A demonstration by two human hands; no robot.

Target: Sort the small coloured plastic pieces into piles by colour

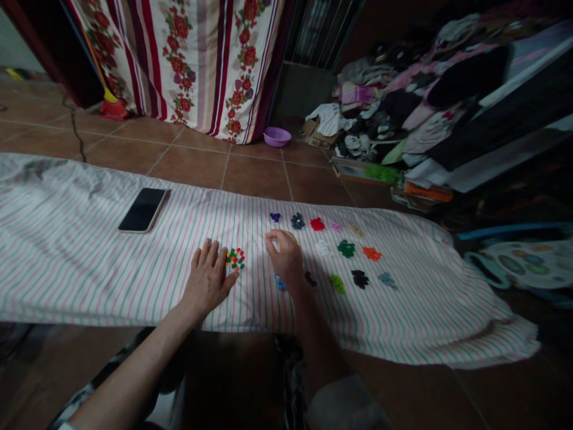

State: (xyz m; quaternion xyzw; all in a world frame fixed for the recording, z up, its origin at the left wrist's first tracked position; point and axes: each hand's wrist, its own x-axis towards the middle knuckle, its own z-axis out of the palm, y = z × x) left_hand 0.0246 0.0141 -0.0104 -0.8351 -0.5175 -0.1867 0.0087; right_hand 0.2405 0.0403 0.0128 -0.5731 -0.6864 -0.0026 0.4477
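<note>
My left hand (208, 279) lies flat on the striped cloth, fingers apart, beside a mixed cluster of small coloured pieces (235, 258) in red, yellow, green and white. My right hand (286, 258) is closed in a pinch, with a tiny yellow piece (267, 237) showing at the fingertips. It hovers among small sorted piles and partly covers a yellow one. Nearby are a purple pile (274, 217), a dark grey pile (298, 221), a red pile (317, 224), a white pile (322, 248), a blue pile (280, 282) and a brown pile (310, 279).
Further right are a green pile (346, 248), an orange pile (371, 254), a lime pile (337, 284) and a black pile (360, 278). A phone (144, 210) rests at left on the striped cloth (89, 257). Beyond stand a purple basin (277, 137) and heaped clothes (371, 95).
</note>
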